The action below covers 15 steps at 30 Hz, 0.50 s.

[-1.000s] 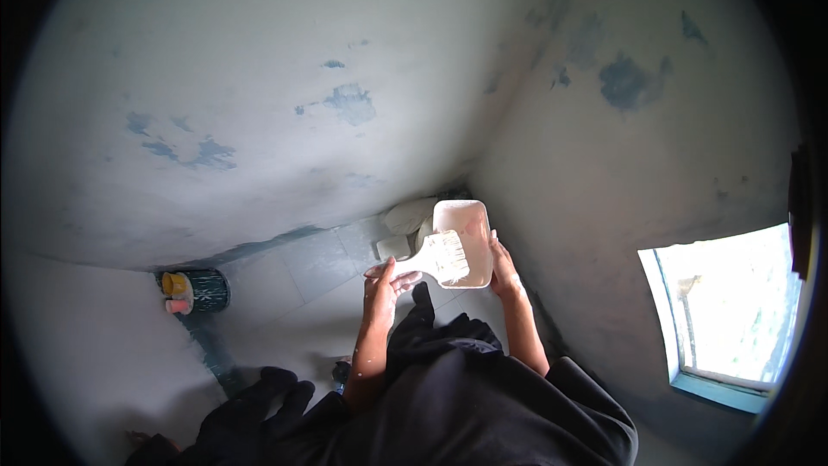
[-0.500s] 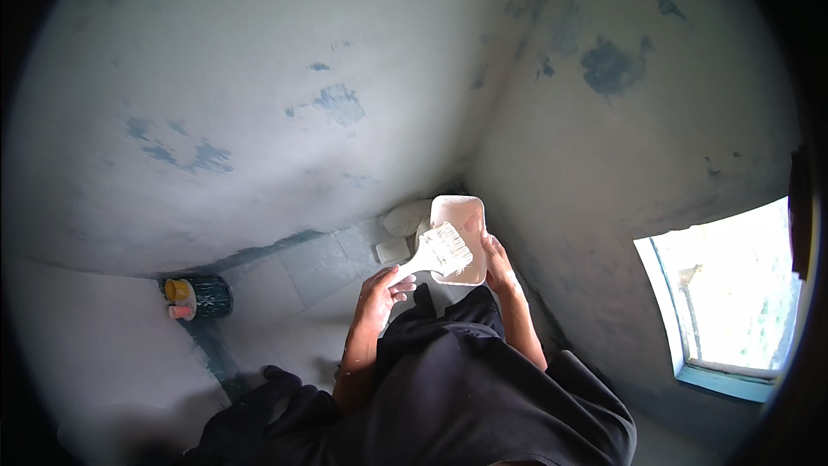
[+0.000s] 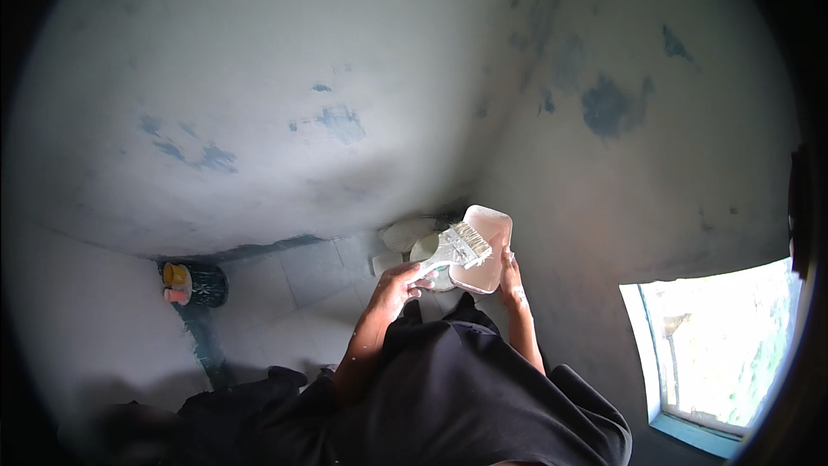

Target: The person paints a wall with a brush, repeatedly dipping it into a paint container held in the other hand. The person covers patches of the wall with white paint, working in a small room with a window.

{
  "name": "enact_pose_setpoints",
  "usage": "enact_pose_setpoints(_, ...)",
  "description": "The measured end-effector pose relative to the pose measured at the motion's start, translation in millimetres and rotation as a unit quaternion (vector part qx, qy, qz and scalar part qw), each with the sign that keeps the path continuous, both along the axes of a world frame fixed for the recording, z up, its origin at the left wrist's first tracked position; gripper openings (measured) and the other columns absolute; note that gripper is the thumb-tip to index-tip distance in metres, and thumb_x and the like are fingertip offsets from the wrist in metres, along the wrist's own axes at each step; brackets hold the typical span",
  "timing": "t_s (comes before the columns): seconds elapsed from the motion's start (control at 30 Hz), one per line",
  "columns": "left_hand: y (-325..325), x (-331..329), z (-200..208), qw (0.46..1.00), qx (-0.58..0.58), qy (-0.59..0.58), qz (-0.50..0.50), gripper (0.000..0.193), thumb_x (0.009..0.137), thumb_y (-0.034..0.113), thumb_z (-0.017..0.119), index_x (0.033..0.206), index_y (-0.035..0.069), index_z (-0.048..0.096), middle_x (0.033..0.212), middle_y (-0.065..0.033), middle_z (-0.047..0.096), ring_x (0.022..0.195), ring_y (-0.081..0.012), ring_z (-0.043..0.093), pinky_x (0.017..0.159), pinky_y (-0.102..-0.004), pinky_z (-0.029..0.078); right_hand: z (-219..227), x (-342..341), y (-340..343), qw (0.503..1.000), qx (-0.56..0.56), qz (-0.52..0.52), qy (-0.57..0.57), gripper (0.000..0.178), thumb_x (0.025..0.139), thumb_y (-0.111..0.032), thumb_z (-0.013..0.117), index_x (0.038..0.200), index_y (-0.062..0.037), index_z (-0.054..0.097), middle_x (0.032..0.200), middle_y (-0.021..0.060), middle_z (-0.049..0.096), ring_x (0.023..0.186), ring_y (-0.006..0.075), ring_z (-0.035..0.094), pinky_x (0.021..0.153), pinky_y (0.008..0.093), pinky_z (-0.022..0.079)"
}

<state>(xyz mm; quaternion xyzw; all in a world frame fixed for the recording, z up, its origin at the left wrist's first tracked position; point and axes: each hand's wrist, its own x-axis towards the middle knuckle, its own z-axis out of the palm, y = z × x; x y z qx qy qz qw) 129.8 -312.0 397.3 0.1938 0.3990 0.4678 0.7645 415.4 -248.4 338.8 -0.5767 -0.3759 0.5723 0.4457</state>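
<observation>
My left hand (image 3: 399, 286) is closed round the handle of a wide paintbrush (image 3: 460, 247), whose bristles are caked with white paint and point up to the right. The brush head lies over the open side of a shallow, pale pink plastic tray (image 3: 487, 220) with rounded corners. At the tray's right edge, my right hand (image 3: 511, 279) grips it, the thumb near the rim and the other fingers mostly hidden. The tray is tilted, and a thin smear shows on its inner face.
On the tiled floor (image 3: 315, 272) below stand a round pale container (image 3: 423, 248), a small white block (image 3: 387, 262) and a whitish bag (image 3: 407, 233). A dark bucket (image 3: 207, 285) with a yellow cup (image 3: 176, 274) is at left. Patchy walls (image 3: 341, 121) meet in a corner; a bright window (image 3: 724, 341) is at right.
Both hands have shifted to the right with the brush and the tray. The tray leans more to the right, and the round container behind it now shows more. The view has tilted slightly.
</observation>
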Motion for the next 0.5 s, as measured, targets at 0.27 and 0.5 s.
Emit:
enact_pose_setpoints(0.27, 36.5, 45.4, 7.1, 0.988, 0.058, 0.035, -0.140, 0.033, 0.099, 0.018, 0.053, 0.127, 0.002, 0.056, 0.109, -0.0052, 0.067, 0.089, -0.0096, 0.061, 0.068, -0.0236, 0.045, -25.1, 42.3, 52.5, 0.999, 0.001, 0.020, -0.029, 0.073, 0.099, -0.055, 0.045, 0.142, 0.0048, 0.040, 0.136, 0.0209, 0.052, 0.125, 0.0295, 0.052, 0.105, 0.0378, 0.040)
enact_pose_setpoints(0.5, 56.7, 95.0, 1.7, 0.989, 0.097, -0.063, -0.094, 0.013, 0.101, 0.017, 0.048, 0.103, 0.005, 0.054, 0.084, 0.0009, 0.052, 0.069, -0.0060, 0.048, 0.056, -0.0209, 0.039, -0.5, 70.1, 60.4, 0.996, -0.019, -0.036, 0.084, 0.068, 0.100, -0.051, 0.045, 0.139, 0.0051, 0.042, 0.133, 0.0180, 0.055, 0.119, 0.0293, 0.056, 0.100, 0.0402, 0.047)
